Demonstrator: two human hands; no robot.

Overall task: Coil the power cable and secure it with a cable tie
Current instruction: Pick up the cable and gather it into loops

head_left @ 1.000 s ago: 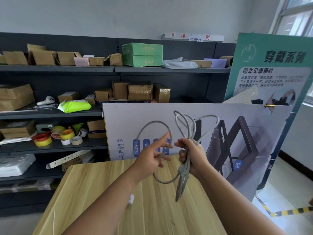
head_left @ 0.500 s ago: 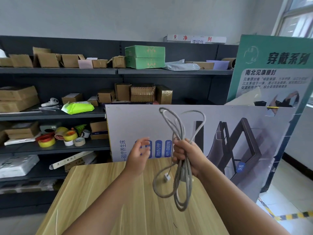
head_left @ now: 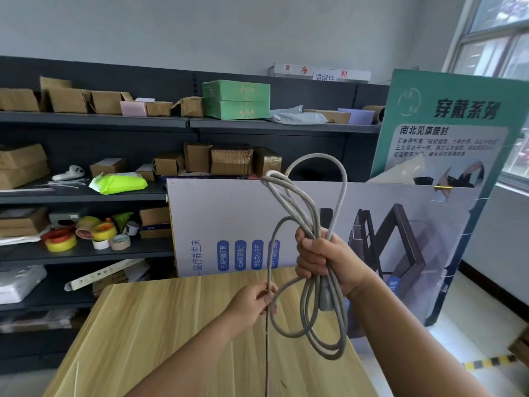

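Left hand (head_left: 252, 303), empty a moment ago, now pinches a thin cable tie (head_left: 267, 333); right hand (head_left: 326, 262) grips the coiled power cable (head_left: 312, 219), ready for tying

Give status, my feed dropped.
Right hand fisted on coiled cable. Left hand pinching loose strand. No tie on. Nothing in the way.

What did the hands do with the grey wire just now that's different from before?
The left hand dropped lower toward the wooden table and pinched the loose strand of the grey cable; half a second ago it was open and empty. That strand now runs straight down past it. The right hand stayed clenched round the bundled loops, held up above the table.
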